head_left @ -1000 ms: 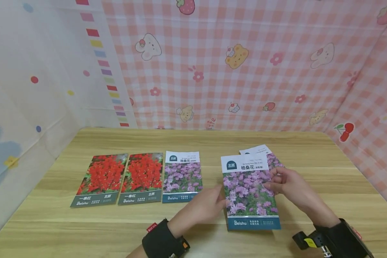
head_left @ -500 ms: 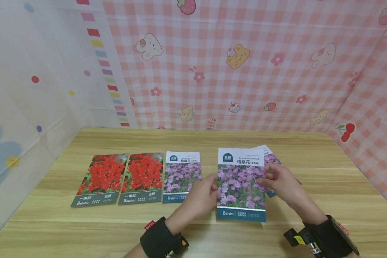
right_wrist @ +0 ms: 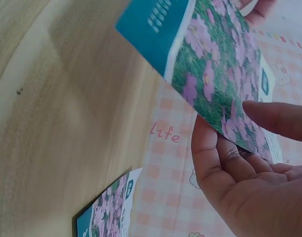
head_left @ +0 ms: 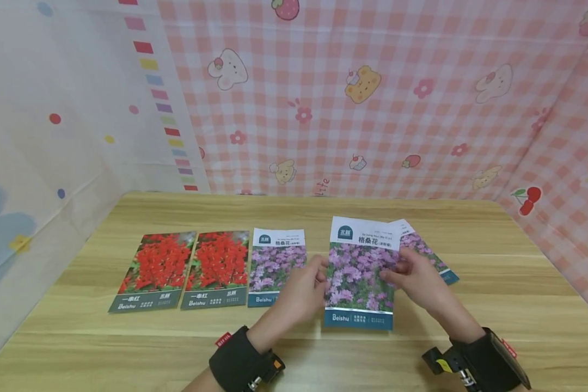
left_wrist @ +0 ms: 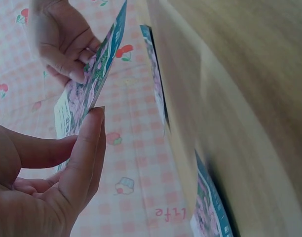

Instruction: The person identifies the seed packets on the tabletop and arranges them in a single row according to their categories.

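A seed packet (head_left: 360, 277) with pink-purple flowers, a white top and a teal band at the bottom is held up off the table, tilted. My right hand (head_left: 418, 283) pinches its right edge, thumb on the printed front and fingers behind. At the opposite edge is my left hand (head_left: 301, 288), thumb and fingertips closed on the border in the left wrist view (left_wrist: 57, 173). A matching packet (head_left: 276, 267) lies flat, its lower right corner hidden by my left hand. Another purple-flowered packet (head_left: 423, 250) lies slanted behind the held one, partly covered.
Two packets with red flowers, the far left packet (head_left: 154, 269) and its neighbour (head_left: 218, 269), lie side by side on the wooden table (head_left: 142, 348). A pink checked cloth (head_left: 323, 125) hangs behind the table, with a white cloth (head_left: 83, 163) at the left.
Both hands and the held packet have shifted left and slightly away from me. More of the slanted packet at the right now shows. The packets lying on the table have not moved.
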A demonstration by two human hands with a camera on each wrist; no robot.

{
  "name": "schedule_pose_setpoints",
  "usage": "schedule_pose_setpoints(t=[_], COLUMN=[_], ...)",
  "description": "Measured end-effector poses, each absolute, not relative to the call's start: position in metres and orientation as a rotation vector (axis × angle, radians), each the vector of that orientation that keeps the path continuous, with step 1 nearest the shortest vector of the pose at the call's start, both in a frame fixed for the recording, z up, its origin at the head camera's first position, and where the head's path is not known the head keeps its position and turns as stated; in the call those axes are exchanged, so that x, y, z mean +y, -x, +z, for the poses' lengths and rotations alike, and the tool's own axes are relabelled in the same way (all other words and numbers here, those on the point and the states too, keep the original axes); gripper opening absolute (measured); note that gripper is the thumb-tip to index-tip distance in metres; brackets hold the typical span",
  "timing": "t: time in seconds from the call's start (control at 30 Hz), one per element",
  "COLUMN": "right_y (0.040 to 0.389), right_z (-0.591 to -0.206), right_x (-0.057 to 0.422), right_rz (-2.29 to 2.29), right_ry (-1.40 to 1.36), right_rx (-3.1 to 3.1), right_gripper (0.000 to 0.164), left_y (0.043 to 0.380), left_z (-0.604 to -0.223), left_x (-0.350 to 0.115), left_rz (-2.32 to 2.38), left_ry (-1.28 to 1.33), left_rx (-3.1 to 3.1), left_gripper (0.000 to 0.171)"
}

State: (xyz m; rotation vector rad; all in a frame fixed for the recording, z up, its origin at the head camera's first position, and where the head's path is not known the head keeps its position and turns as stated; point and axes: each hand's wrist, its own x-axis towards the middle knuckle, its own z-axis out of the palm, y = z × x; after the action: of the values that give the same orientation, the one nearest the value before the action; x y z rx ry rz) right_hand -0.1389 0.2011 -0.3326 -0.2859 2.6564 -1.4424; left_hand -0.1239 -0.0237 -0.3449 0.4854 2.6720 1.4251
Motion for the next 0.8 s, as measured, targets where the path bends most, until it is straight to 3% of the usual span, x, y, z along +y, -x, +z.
schedule_pose_setpoints(t=[0.17, 0.4, 0.6, 0.8], right_y=[0.139, 0.135, 0.136, 0.135], right_z=[-0.335, -0.337, -0.34, -0.342], right_x=[0.198, 0.194, 0.192, 0.191], right_rz=[-1.365, -1.302, -1.207, -1.208], right_ry=[0.285, 0.29, 0.35, 0.347], right_rx=[2.686, 2.662, 2.736, 2.745], right_gripper=[0.025, 0.045, 0.013, 0.008], left_y=[0.126, 0.13, 0.133, 0.135], left_z=[-0.342, -0.342, -0.341, -0.342], left_x=[-0.026, -0.031, -0.034, -0.035], left_rz=[1.493, 1.499, 1.526, 1.504], left_ry=[-0.476, -0.449, -0.427, -0.432], left_rx=[2.657, 2.705, 2.709, 2.762], left_gripper=[0.038, 0.037, 0.031, 0.028])
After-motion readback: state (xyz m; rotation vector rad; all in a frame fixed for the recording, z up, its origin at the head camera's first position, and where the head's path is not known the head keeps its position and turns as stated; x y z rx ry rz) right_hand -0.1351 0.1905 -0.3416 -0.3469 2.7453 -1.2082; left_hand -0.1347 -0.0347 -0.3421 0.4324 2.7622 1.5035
